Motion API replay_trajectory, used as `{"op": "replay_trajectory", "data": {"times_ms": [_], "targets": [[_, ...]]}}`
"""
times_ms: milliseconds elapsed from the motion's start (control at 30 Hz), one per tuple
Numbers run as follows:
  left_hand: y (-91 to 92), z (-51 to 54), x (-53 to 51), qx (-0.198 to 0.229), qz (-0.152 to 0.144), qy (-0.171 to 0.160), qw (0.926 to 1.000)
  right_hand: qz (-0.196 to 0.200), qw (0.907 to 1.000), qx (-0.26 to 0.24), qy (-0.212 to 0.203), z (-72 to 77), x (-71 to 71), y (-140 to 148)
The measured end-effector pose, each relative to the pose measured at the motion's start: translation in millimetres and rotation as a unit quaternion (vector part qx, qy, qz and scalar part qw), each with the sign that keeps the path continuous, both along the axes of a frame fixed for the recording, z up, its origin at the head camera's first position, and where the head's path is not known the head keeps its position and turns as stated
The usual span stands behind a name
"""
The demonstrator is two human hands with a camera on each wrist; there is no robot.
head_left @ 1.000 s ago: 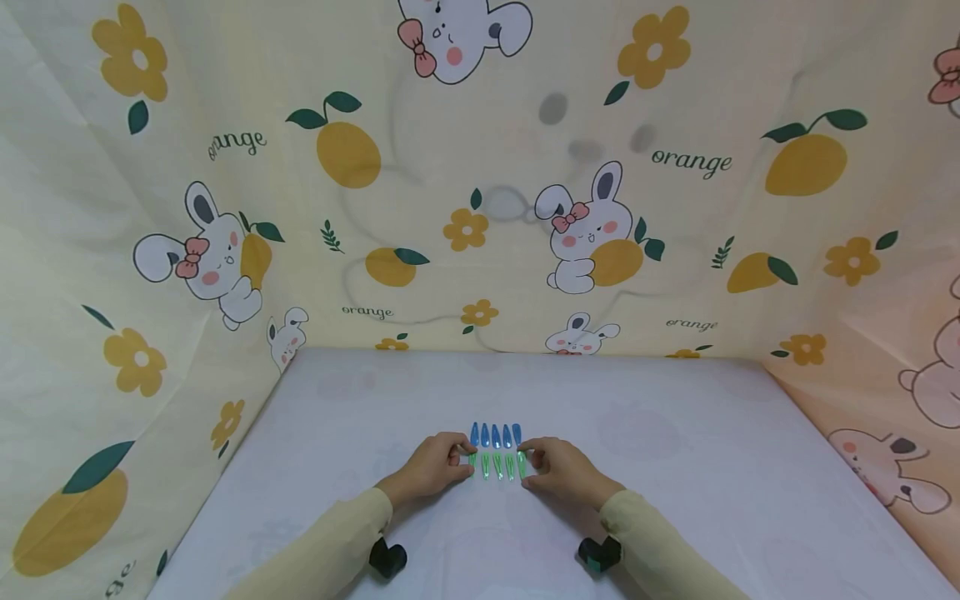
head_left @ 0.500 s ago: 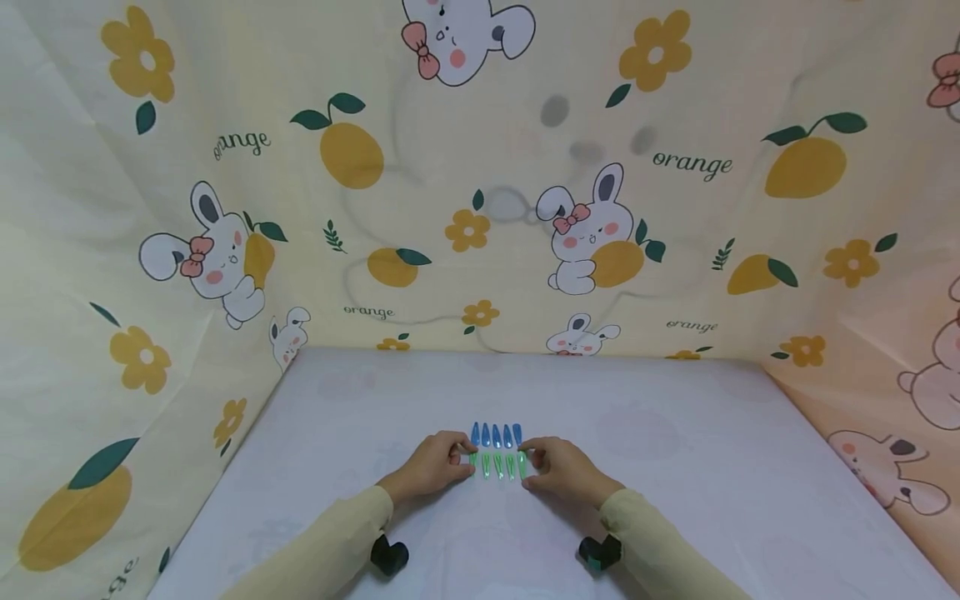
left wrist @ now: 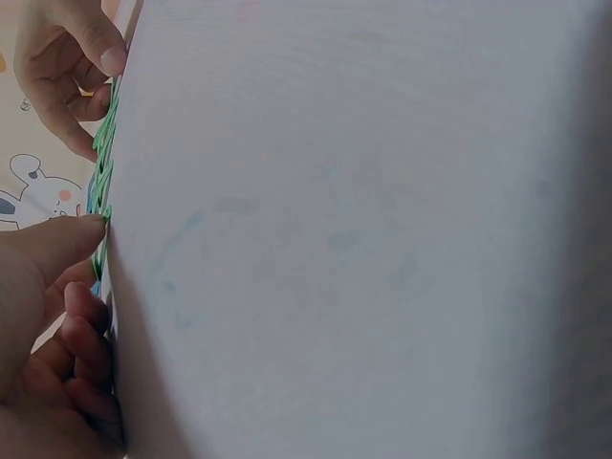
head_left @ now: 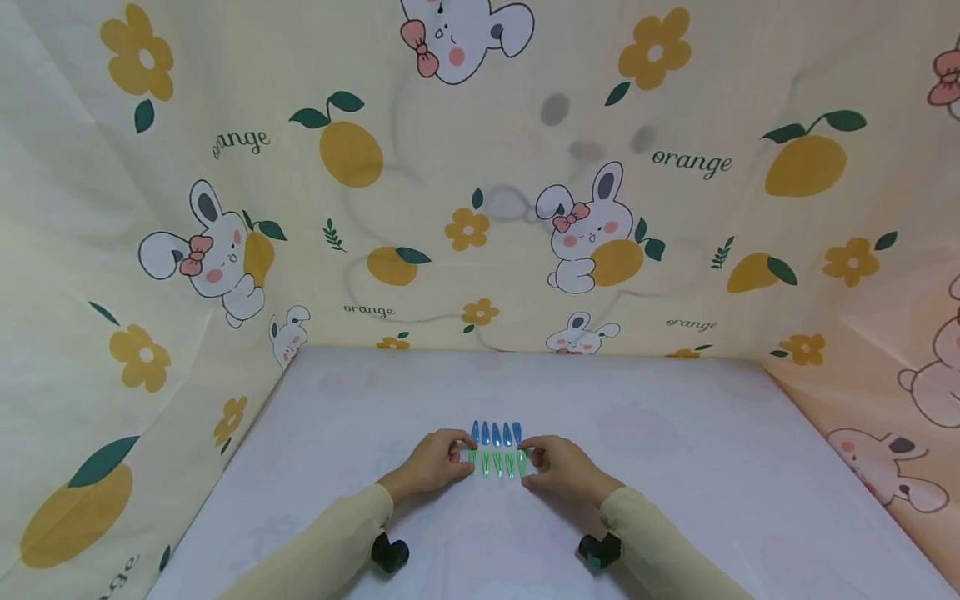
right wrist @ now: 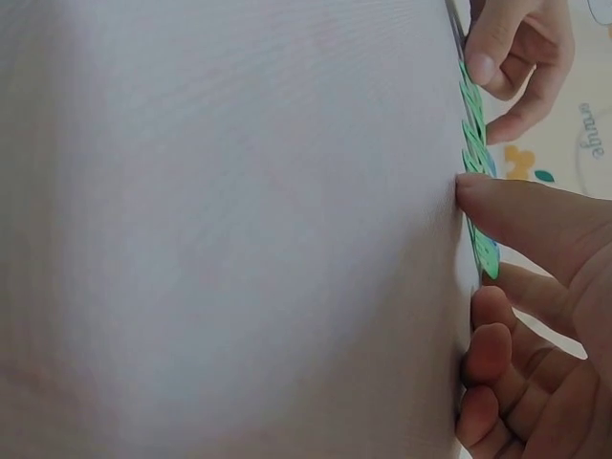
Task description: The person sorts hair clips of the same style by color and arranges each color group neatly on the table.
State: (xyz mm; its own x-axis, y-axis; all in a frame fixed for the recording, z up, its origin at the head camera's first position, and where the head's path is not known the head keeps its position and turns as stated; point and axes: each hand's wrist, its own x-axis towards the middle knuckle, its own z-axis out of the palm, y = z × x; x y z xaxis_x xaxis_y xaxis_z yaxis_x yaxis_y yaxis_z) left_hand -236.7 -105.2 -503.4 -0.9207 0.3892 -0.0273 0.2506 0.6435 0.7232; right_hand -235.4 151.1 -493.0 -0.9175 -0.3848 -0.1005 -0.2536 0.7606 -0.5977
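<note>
Several green snap hair clips (head_left: 497, 464) lie side by side in a row on the white table. Just behind them is a second row of blue snap hair clips (head_left: 497, 434). My left hand (head_left: 429, 461) has thumb and forefinger at the two ends of the leftmost green hair clip (head_left: 472, 459). At the other end of the row, my right hand (head_left: 566, 468) spans the rightmost green hair clip (head_left: 522, 462) the same way. Both wrist views show the green clips (left wrist: 103, 143) edge-on, flat against the table, with the thumbs at their near ends.
The white table (head_left: 675, 500) reaches back to a cream cloth (head_left: 435, 275) printed with rabbits and oranges, which also rises on both sides. Black heart-shaped pieces (head_left: 390, 553) sit under each sleeve, near the wrists.
</note>
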Motion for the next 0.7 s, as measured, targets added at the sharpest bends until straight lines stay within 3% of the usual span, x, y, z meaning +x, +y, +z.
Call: {"op": "replay_trajectory", "data": {"times_ms": [300, 700], "targets": [[0.6, 2.9, 1.6, 0.004, 0.004, -0.004, 1.0, -0.001, 1.0, -0.004, 0.006, -0.1, 0.3, -0.3], [-3.1, -2.8, 1.7, 0.018, 0.003, -0.019, 0.9997, -0.002, 0.9994, -0.031, -0.019, -1.1, 3.1, 4.1]]}}
